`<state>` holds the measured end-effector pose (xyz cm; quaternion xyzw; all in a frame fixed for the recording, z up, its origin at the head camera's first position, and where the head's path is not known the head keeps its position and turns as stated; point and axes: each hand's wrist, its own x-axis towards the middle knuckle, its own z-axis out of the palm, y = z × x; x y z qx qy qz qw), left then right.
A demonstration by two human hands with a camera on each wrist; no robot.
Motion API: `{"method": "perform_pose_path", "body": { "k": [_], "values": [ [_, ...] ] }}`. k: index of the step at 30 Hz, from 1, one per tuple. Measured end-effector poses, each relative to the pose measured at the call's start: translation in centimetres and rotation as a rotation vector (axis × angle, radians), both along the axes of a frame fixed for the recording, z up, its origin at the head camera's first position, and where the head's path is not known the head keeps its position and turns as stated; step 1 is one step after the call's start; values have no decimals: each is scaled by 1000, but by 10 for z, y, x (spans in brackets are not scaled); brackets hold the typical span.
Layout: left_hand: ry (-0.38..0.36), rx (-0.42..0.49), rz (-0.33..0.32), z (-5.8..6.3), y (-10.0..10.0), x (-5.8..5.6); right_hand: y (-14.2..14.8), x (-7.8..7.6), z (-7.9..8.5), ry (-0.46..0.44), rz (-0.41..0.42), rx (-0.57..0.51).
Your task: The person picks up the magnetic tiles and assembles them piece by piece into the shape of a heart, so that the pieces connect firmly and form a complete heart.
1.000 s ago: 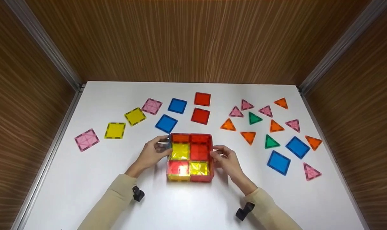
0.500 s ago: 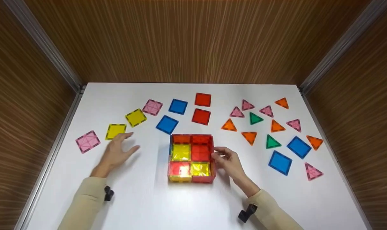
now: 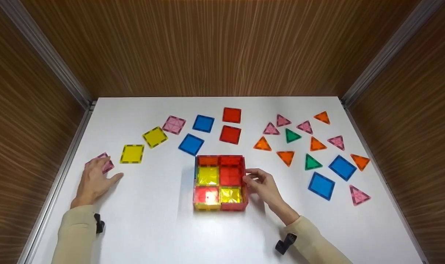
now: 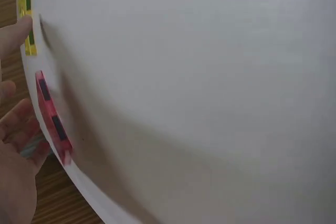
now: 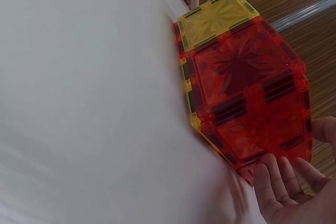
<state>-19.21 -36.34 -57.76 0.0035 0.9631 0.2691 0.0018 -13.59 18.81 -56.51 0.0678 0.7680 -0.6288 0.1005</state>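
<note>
My left hand is over a pink square magnetic tile at the table's left, covering part of it. Its thumb and fingers are spread; in the left wrist view the fingers are beside the pink tile, not closed around it. An open-topped box of magnetic tiles, red and yellow with a blue left side, stands at the middle front. My right hand is at its right side. In the right wrist view, fairly straight fingers rest against the red wall, thumb at its edge.
Yellow squares, another pink square, blue squares and red squares lie behind the box. Orange, green and pink triangles and two blue tiles lie to the right. Wood-grain walls enclose the table.
My left hand has left the box's left side, passed the near yellow square and reached the far-left pink tile. My right hand has stayed at the box's right wall.
</note>
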Motion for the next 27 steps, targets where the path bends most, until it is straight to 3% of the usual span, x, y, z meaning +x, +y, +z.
{"method": "perform_pose_path", "body": {
  "k": [3, 9, 17, 27],
  "values": [
    [21, -2, 29, -4, -10, 0, 0, -1, 0, -5, 2, -3],
    [-12, 7, 69, -7, -21, -4, 0, -1, 0, -12, 3, -11],
    [-59, 3, 61, -8, -29, -5, 0, 0, -1, -7, 11, -8],
    [-43, -46, 52, -6, -30, -1, 0, -1, -3, -7, 11, -9]
  ]
}}
